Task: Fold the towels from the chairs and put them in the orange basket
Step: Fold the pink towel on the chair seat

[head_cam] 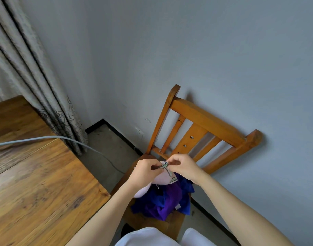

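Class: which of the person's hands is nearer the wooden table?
Left. The left hand pinches the pink towel on the side toward the wooden table; the right hand pinches it farther off, toward the wall.

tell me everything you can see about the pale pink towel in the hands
The pale pink towel looks like soft cloth, with a trim of dark and greenish stripes along one edge. The left hand and right hand both pinch that trim, close together, above the wooden chair. The rest hangs bunched below the left hand, a loose thread dangling, over the blue and purple towels; whether it touches them is unclear.
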### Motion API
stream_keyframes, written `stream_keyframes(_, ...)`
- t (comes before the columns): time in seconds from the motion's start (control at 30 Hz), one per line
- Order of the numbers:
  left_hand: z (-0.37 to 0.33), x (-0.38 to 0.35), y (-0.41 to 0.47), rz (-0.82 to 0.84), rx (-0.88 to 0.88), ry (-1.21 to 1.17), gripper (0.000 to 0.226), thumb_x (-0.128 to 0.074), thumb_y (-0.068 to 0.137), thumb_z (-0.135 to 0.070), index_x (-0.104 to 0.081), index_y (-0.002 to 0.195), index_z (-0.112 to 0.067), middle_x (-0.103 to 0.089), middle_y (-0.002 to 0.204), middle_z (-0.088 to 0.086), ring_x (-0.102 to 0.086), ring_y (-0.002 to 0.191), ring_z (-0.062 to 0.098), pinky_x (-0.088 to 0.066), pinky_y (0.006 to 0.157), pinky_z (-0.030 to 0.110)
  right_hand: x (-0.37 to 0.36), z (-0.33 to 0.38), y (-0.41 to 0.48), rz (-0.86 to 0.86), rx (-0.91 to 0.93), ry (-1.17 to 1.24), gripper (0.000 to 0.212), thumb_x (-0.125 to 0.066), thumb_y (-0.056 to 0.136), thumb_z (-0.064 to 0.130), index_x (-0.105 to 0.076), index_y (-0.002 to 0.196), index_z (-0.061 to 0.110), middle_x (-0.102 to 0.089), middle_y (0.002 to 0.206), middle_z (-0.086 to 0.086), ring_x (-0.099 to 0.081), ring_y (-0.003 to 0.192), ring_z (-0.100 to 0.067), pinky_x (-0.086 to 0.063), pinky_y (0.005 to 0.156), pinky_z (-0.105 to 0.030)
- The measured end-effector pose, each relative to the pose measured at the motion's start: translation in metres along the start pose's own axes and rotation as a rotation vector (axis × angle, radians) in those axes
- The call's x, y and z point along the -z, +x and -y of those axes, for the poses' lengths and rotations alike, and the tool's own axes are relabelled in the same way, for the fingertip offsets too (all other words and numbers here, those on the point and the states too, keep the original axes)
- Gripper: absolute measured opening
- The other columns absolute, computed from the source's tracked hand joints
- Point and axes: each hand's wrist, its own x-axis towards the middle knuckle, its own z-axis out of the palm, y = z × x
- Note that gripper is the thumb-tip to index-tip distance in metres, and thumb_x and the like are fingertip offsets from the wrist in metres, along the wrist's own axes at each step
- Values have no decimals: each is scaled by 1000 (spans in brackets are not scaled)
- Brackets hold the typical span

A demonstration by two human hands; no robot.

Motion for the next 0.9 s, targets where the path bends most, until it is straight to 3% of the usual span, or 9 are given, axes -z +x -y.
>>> stream_keyframes(0.07, 8, -4, 0, 13, 23, 17, 10, -63, 85, -15, -65, 95, -12, -66, 89, 5, -55, 72, 7, -41, 62, 11, 2, 0, -1, -52, -3, 25, 23, -60, 87, 6, -61, 78, 27, -62, 81, 9, -57, 78, -4, -46, 71, -14)
stream_keyframes(0.13, 21, -9, -3, 48, 77, 47, 14, -64, 84, -16, -59, 96, -12, -65, 89, 6, -58, 74, 9, -44, 64, 13, 8, 5, -2, -118, 9, 65, 24, -58, 88, 5, -61, 79, 27, -62, 83, 8, -58, 81, -6, -46, 70, -11)
stream_keyframes(0.2, 39, -16, -7, 96, 153, 127, 24, -62, 85, -21, -57, 107, -12, -65, 99, 4, -61, 88, 16, -51, 79, 22, 18, 13, -3, -204, 28, 101, 24, -56, 89, 4, -60, 82, 27, -61, 87, 8, -57, 84, -6, -46, 71, -12)
stream_keyframes(0.3, 62, -15, -16, 134, 291, 249, 30, -57, 88, -26, -53, 117, -22, -62, 108, -2, -60, 101, 16, -48, 95, 38, 43, 24, -6, -364, 43, 205, 23, -53, 90, 4, -59, 85, 26, -62, 92, 4, -57, 90, -9, -47, 82, -20)
stream_keyframes(0.4, 74, 0, -24, 118, 390, 241, 11, -58, 86, -23, -54, 83, -32, -61, 88, -6, -59, 89, 15, -48, 91, 41, 69, 32, -7, -466, 80, 368, 19, -50, 92, 7, -58, 85, 22, -63, 91, 3, -59, 89, -9, -48, 82, -25)
stream_keyframes(0.53, 75, 33, -29, -82, 400, -36, 22, -65, 82, -6, -61, 70, -24, -64, 74, 3, -58, 71, 16, -46, 66, 26, 93, 34, 3, -518, 127, 413, 22, -45, 96, 5, -55, 83, 21, -61, 88, 4, -57, 84, -7, -46, 76, -21)
stream_keyframes(0.67, 50, 91, -31, -487, 437, -614, 13, -63, 85, -6, -67, 75, -12, -68, 69, -1, -59, 78, 19, -46, 77, 28, 111, 38, 20, -543, 154, 507, 22, -45, 95, 2, -53, 83, 19, -59, 85, -1, -56, 80, -13, -47, 79, -29)
stream_keyframes(0.77, 9, 134, -33, -644, 270, -764, 28, -56, 87, 1, -69, 67, -14, -68, 57, -10, -64, 64, 7, -51, 63, 16, 127, 54, 32, -508, 207, 539, 19, -47, 94, 3, -54, 86, 19, -58, 87, -3, -56, 78, -13, -48, 74, -26)
stream_keyframes(0.9, -56, 178, -34, -705, 42, -809, 47, -51, 90, 0, -73, 55, -22, -69, 58, -10, -63, 54, 0, -48, 54, 12, 156, 98, 38, -469, 303, 582, 18, -49, 93, 4, -53, 82, 18, -58, 81, -2, -56, 69, -12, -48, 60, -18)
